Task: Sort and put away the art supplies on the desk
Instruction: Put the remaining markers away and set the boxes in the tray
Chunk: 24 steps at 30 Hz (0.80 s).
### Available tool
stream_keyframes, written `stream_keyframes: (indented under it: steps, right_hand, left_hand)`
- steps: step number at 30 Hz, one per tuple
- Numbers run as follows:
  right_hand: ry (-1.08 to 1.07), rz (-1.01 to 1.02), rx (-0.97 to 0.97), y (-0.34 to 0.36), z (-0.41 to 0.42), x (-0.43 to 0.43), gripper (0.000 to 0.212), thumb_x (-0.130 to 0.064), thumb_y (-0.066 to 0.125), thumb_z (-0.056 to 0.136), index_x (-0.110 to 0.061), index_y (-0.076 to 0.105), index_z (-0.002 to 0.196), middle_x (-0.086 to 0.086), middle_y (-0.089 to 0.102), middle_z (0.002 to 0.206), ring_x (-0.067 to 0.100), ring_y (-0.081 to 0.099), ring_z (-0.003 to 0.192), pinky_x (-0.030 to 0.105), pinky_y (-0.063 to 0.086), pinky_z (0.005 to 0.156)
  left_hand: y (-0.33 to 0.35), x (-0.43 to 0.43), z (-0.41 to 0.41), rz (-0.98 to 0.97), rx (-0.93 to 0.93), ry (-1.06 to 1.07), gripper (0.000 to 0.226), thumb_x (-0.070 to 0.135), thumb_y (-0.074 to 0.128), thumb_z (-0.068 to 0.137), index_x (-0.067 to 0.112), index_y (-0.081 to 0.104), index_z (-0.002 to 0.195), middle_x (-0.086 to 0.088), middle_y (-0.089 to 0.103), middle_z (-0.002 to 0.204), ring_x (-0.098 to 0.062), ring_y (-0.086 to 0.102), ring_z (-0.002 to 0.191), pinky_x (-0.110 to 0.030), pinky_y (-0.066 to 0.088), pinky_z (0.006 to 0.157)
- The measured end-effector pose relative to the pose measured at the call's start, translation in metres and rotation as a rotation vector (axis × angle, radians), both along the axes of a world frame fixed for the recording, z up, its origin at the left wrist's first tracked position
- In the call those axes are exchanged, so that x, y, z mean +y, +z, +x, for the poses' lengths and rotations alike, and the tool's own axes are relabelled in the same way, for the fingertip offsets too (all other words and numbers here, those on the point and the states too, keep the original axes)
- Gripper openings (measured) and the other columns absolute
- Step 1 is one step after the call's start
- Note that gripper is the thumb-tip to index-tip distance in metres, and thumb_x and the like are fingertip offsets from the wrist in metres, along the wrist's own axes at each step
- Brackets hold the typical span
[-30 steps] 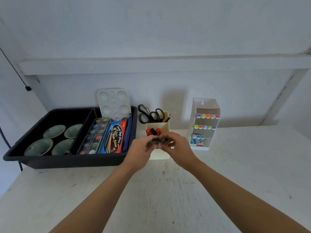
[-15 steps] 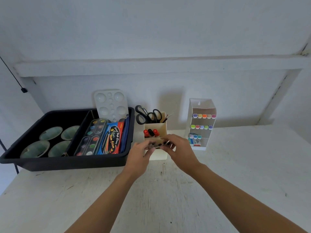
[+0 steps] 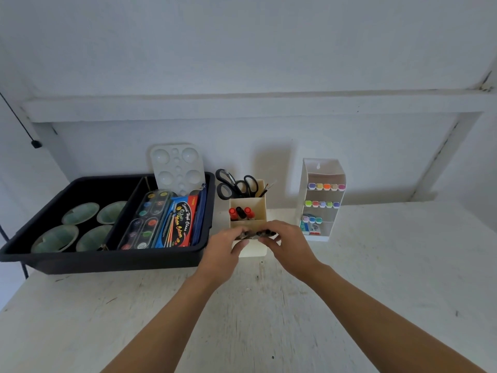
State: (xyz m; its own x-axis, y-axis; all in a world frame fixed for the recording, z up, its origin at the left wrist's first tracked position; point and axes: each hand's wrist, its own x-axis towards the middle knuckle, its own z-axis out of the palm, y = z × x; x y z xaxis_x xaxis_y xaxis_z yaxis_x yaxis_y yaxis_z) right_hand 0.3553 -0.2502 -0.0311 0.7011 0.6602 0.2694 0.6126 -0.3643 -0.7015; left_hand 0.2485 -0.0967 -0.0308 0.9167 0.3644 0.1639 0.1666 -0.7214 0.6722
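Both hands meet over the front compartment of the cream organiser (image 3: 252, 251). The organiser stands on the white desk (image 3: 269, 319), between the black tray (image 3: 107, 262) and the white tiered rack (image 3: 324, 172).

The left hand (image 3: 224, 250) and the right hand (image 3: 289, 242) each have fingers curled round a bundle of dark pens (image 3: 260, 233). The bundle is held crosswise just above the organiser's front rim. The items are blurred and may equally be markers.

Organiser, middle compartment: three upright markers (image 3: 240, 212), capped red, black and red. Rear compartment: black-handled scissors (image 3: 234, 184) and thin brushes (image 3: 267, 188).

Tray, right section: two watercolour pan sets (image 3: 149, 219) and a blue-and-red paint box (image 3: 179, 223), side by side. A white mixing palette (image 3: 176, 165) stands upright against the rear wall. Tray, left section: four green bowls (image 3: 80, 214).

Rack: rows of coloured-cap markers (image 3: 326, 186) on the upper tiers. There are small items on the lowest tier, too small to identify.
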Motion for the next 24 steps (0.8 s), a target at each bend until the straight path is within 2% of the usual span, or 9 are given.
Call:
stream_keyframes:
  steps: [3,6,9,13,16,19,20,22,24]
  right_hand:
    - [-0.022,-0.025,0.008,0.001,-0.001,-0.002,0.028,-0.024,0.068,0.093,-0.033,0.067,0.12,-0.012,0.068,0.113,-0.004,0.053,0.088,0.013,0.042,0.085]
    - [-0.036,-0.05,0.025,0.002,-0.003,-0.003,0.033,-0.026,0.068,0.094,-0.032,0.064,0.125,-0.008,0.064,0.122,0.003,0.051,0.098,0.022,0.046,0.092]
    - [-0.043,0.005,0.115,0.004,-0.006,-0.005,0.043,-0.027,0.071,0.091,-0.034,0.057,0.131,-0.014,0.06,0.13,0.005,0.055,0.108,0.009,0.043,0.086]
    - [-0.133,0.14,0.233,0.001,-0.008,-0.012,0.058,-0.029,0.079,0.084,-0.042,0.047,0.13,-0.03,0.052,0.122,-0.002,0.056,0.108,0.007,0.045,0.081]
    - [-0.169,0.139,0.36,-0.008,-0.008,-0.014,0.065,-0.022,0.082,0.082,-0.041,0.045,0.132,-0.023,0.054,0.126,0.001,0.057,0.108,0.007,0.047,0.078]
    - [-0.158,0.105,0.521,-0.015,-0.006,-0.012,0.07,-0.014,0.08,0.082,-0.037,0.044,0.137,-0.012,0.054,0.134,0.005,0.055,0.116,0.004,0.047,0.07]
    - [-0.149,0.084,0.556,-0.017,-0.006,-0.01,0.071,-0.011,0.079,0.083,-0.035,0.043,0.139,-0.01,0.053,0.137,0.006,0.054,0.119,0.006,0.048,0.074]
    - [-0.134,0.057,0.609,-0.017,-0.006,-0.006,0.072,-0.007,0.076,0.086,-0.03,0.042,0.144,-0.006,0.049,0.145,0.009,0.051,0.124,0.022,0.049,0.094]
    - [-0.126,0.067,0.669,-0.016,-0.007,-0.003,0.07,-0.005,0.072,0.089,-0.028,0.041,0.147,-0.003,0.047,0.149,0.015,0.049,0.131,0.027,0.049,0.096]
  left_hand:
    - [-0.002,-0.001,0.002,0.048,0.036,0.019,0.037,0.026,0.062,0.101,0.024,0.06,0.138,0.004,0.064,0.128,-0.008,0.056,0.115,-0.021,0.042,0.099]
    - [-0.004,-0.002,0.002,0.038,0.01,0.052,0.036,0.026,0.064,0.1,0.024,0.061,0.136,0.005,0.062,0.13,-0.006,0.052,0.115,-0.02,0.038,0.099]
    - [-0.007,-0.006,-0.001,0.049,-0.048,0.07,0.041,0.024,0.066,0.098,0.028,0.058,0.139,0.008,0.057,0.138,-0.009,0.048,0.129,-0.02,0.031,0.107]
    - [-0.014,-0.018,-0.008,-0.026,-0.092,0.112,0.065,0.028,0.063,0.1,0.031,0.032,0.157,0.025,0.028,0.155,0.004,0.022,0.143,-0.018,0.016,0.115]
    - [-0.025,-0.028,-0.015,-0.121,-0.099,0.136,0.069,0.033,0.057,0.103,0.035,0.018,0.16,0.028,0.017,0.158,0.01,0.011,0.142,-0.008,0.006,0.11]
    - [-0.034,-0.028,-0.02,-0.281,-0.128,0.215,0.068,0.028,0.061,0.102,0.032,0.024,0.159,0.016,0.027,0.163,0.001,0.022,0.145,-0.019,0.019,0.114]
    - [-0.035,-0.026,-0.019,-0.348,-0.125,0.238,0.069,0.027,0.062,0.101,0.031,0.025,0.159,0.014,0.03,0.162,-0.004,0.027,0.147,-0.024,0.025,0.113]
    - [-0.034,-0.021,-0.017,-0.475,-0.1,0.237,0.068,0.028,0.062,0.101,0.031,0.027,0.159,0.013,0.037,0.159,-0.011,0.036,0.146,-0.027,0.034,0.111]
    - [-0.032,-0.017,-0.013,-0.579,-0.079,0.179,0.061,0.03,0.057,0.103,0.031,0.029,0.158,0.016,0.043,0.153,-0.01,0.042,0.143,-0.025,0.038,0.11]
